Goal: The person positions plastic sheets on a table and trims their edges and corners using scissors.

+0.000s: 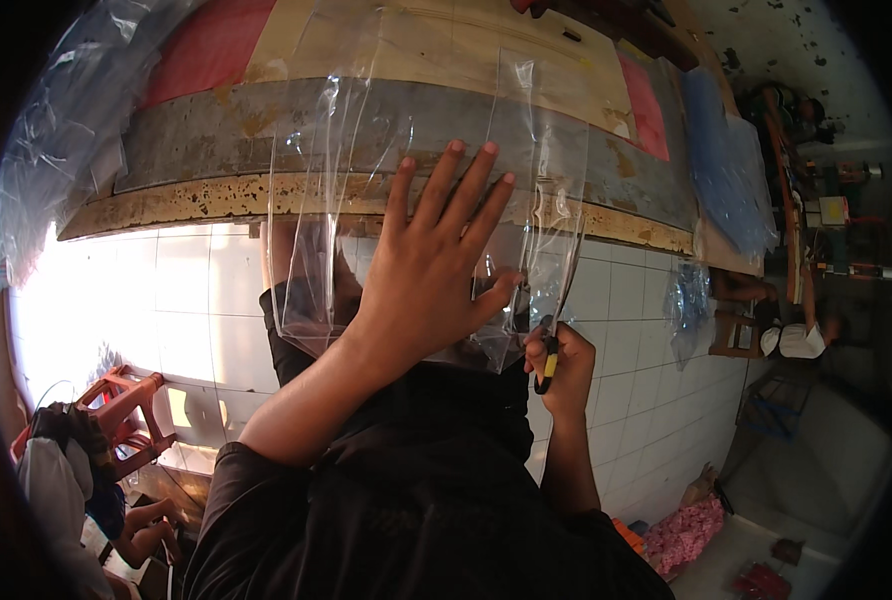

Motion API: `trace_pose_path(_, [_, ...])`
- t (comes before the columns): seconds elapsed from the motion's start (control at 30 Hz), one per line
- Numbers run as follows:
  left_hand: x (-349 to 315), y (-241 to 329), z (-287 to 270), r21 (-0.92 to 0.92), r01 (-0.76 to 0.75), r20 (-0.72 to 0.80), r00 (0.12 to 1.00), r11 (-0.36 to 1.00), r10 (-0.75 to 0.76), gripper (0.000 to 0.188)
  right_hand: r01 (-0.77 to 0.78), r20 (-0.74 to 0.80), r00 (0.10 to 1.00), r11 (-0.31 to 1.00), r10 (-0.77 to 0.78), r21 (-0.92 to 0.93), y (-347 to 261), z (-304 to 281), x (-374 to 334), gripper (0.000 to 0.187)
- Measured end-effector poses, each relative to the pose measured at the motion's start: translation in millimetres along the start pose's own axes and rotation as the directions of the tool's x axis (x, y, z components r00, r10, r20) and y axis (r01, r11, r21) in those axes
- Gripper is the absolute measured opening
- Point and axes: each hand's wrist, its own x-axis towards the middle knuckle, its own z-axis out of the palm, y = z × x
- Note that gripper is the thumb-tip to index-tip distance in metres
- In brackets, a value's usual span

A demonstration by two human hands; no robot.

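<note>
The clear, glossy, creased plastic sheet point(416, 190) hung over the worktop point(216, 150) edge. The left hand point(431, 270) pressed it flat, grip spread; the right hand point(563, 365) pinched scissors point(548, 360).

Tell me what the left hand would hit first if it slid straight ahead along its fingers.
Probably only more clear plastic sheet over the worn table; the left hand already lies flat on it. Depth is uncertain.

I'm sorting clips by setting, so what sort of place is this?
Probably a small workshop for cutting or packing clear plastic. The left hand presses a clear plastic sheet flat on a worn workbench, the right hand holds a small cutter, and more plastic bags are heaped nearby.
</note>
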Motion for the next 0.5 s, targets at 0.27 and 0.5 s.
trace_pose_path(0.27, [-0.1, 0.1, 0.9, -0.003, -0.001, -0.007, 1.000, 1.000, 0.001, 0.084, 0.051, 0.028, 0.998, 0.999, -0.050, -0.007, 8.6, -5.8, 1.2, 0.024])
trace_pose_path(0.5, [-0.7, 0.0, 1.3, 0.001, 0.001, -0.006, 1.000, 1.000, -0.001, 0.083, 0.038, 0.020, 0.999, 0.999, -0.038, 0.019, 6.0, -3.2, 0.4, 0.023])
